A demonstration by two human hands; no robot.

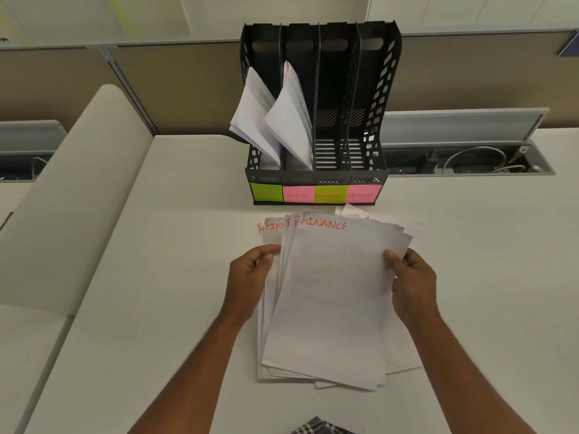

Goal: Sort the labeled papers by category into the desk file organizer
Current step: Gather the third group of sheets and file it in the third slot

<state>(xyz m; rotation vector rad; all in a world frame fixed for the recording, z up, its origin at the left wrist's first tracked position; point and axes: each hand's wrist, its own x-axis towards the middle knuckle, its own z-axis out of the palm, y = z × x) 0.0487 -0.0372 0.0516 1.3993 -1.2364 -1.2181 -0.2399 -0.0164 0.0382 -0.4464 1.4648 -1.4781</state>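
Both hands hold a fanned stack of FINANCE sheets in front of the organizer.

Left hand [250,274] grips the left edge of the FINANCE stack [329,296], fingers curled round the sheets, thumb on top. Right hand [412,283] pinches the right edge, thumb on the top sheet, fingers underneath. Stack is fanned, red "FINANCE" headings showing along the top edges; lower end looks to rest on the white desk [156,277]. Black four-slot file organizer [316,180] stands just beyond the stack, front notes reading HR, SPORTS, FINANCE, ADMIN, left to right. HR papers [253,117] lean in the first slot, SPORTS papers [293,120] in the second. A few loose sheets [354,213] lie between stack and organizer; labels unreadable.
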